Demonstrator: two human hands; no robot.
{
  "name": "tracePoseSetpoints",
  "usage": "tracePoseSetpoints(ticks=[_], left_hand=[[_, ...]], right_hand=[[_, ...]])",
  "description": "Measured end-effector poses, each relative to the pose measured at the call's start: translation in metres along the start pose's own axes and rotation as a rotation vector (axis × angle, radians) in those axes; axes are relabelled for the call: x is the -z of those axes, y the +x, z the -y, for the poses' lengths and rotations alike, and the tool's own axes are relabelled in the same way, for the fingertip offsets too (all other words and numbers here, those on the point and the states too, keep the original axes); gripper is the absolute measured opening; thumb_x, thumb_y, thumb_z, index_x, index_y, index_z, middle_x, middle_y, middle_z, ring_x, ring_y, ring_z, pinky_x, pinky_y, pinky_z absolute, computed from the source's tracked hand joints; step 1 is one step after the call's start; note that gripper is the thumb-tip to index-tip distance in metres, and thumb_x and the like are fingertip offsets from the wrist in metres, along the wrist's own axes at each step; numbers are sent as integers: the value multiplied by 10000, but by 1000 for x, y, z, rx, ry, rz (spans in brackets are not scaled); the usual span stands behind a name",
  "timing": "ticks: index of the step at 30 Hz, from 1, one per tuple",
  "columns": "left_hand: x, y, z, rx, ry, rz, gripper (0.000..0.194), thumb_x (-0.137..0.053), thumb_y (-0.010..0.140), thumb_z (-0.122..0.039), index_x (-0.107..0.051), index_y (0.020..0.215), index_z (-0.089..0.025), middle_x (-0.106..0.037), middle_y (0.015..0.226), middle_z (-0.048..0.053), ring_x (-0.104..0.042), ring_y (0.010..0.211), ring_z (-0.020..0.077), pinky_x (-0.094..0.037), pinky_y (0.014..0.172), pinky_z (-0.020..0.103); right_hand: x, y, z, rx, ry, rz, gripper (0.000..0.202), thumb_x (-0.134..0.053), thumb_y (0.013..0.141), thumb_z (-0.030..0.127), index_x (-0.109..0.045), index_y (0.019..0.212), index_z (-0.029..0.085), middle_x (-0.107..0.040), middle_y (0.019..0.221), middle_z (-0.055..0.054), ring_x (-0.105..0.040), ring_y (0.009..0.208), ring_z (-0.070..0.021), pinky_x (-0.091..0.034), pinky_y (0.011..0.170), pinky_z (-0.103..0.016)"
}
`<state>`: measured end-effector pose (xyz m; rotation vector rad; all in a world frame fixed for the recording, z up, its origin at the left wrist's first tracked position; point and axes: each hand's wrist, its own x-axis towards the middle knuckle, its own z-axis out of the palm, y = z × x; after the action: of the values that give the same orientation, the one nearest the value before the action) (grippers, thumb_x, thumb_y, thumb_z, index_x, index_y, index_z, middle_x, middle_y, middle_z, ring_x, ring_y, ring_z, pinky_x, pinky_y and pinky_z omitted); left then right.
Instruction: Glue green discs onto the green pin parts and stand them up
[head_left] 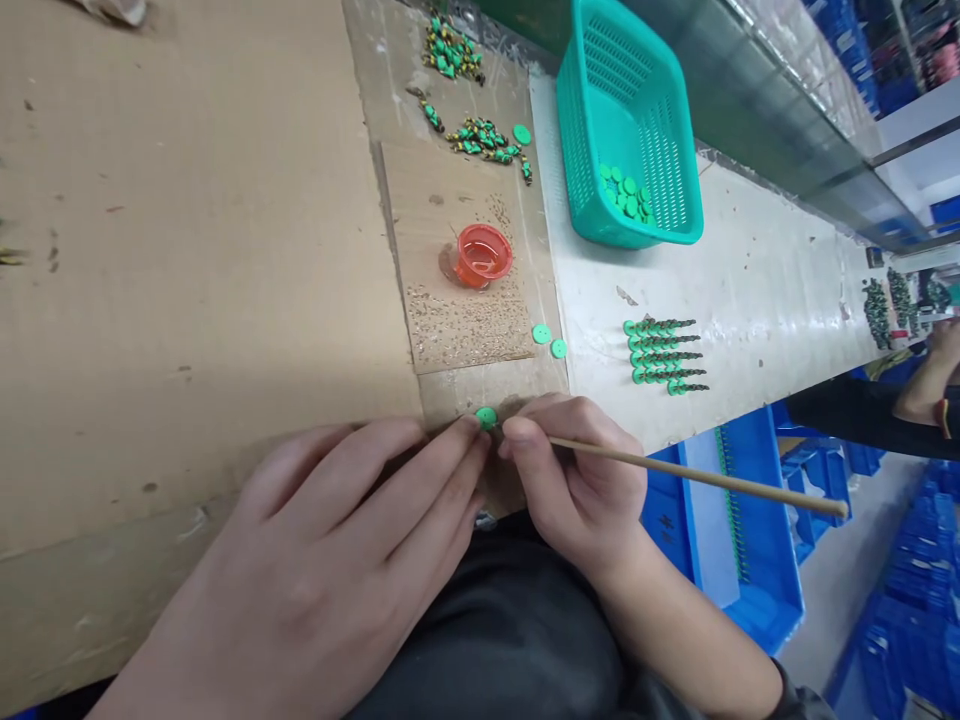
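My left hand [337, 560] pinches a small round green disc [486, 417] at its fingertips, near the table's front edge. Two tiny dark marks show on the disc's face. In my right hand [581, 475] is a thin wooden stick [697, 478], gripped like a pen. Its far end points right; the working tip by the disc is hidden by my fingers. Two loose green discs [541, 334] lie just beyond my hands. Farther off, a small red cup [484, 255] with clear liquid stands on a droplet-spotted board [465, 330].
Piles of small green, black and yellow pieces [480, 138] lie at the back. A teal basket [630, 120] holds several green discs. To the right stand rows of discs with dark pieces attached [660, 355]. Blue crates [772, 560] sit below; another person's arm [919, 390] shows far right.
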<state>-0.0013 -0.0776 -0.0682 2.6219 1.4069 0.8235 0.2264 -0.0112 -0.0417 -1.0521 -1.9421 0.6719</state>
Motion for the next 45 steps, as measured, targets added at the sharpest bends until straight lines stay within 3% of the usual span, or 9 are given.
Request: tracePoseSetpoints(ticks=[7,16,20,26,28,34,38,42,45], left_hand=[[-1,3,-2,-5,11,7,462,-649,1217,-309,-727,1660,-204,-833,1554,38,-757,1358,316,-602,1091,547],[0,-2,0,-9,35,13,382,-629,1223,-354,-802,1558,-295,-780,1654,3,-747,1376,304,-616,1105,530],[-2,-2,0,5,23,15,419,-649,1214,-342,-768,1611,-278,-795,1630,15,-750,1363,317,-594,1090,539],[-1,11,-2,-6,28,3,453,-612,1216,-288,-721,1635,-159,-849,1533,69,-735,1273,347,-531,1010,563],[2,18,-3,-15,54,-3,445,-590,1216,-274,-728,1611,-122,-870,1471,86,-727,1211,349,-509,968,558],[8,29,-3,-49,68,-19,303,-614,1204,-241,-812,1410,-142,-890,1379,88,-734,1153,320,-504,959,517],[11,31,-3,-58,44,-50,228,-631,1204,-237,-834,1295,-186,-907,1342,69,-750,1123,296,-520,960,478],[14,32,0,-41,-1,-86,213,-660,1181,-226,-845,1287,-213,-914,1341,75,-766,1107,284,-542,963,455],[15,32,-2,9,-51,-89,223,-695,1140,-188,-853,1292,-229,-907,1295,82,-758,1109,285,-552,968,454]], right_hand=[[0,0,0,-5,-14,2,213,-730,1196,214,-656,1007,279,-748,841,22,-783,755,-173,-704,733,-345],[1,-2,-1,-37,19,-49,204,-729,1197,223,-672,1009,276,-751,828,25,-754,706,-163,-653,680,-335],[0,-2,-1,-43,41,-47,202,-744,1195,239,-685,1005,273,-748,827,26,-748,708,-163,-641,689,-332],[1,-1,-1,-112,162,-291,236,-706,1230,328,-683,1001,274,-671,736,60,-653,575,-129,-566,581,-280],[4,-1,-1,-136,171,-310,255,-704,1233,338,-681,989,266,-662,716,67,-629,547,-116,-544,559,-261],[13,-8,2,-193,222,-230,188,-715,1224,330,-768,1059,256,-757,772,40,-727,614,-128,-609,588,-248],[20,-15,2,-196,242,-122,167,-690,1227,253,-852,1258,282,-904,1013,-27,-871,851,-168,-725,789,-304],[19,-8,-4,-20,85,51,231,-653,1199,158,-827,1280,287,-934,1195,-69,-902,1089,-236,-748,1000,-415],[17,0,-7,127,-3,120,238,-636,1152,99,-790,1227,265,-918,1136,-76,-883,1076,-254,-744,991,-425]])
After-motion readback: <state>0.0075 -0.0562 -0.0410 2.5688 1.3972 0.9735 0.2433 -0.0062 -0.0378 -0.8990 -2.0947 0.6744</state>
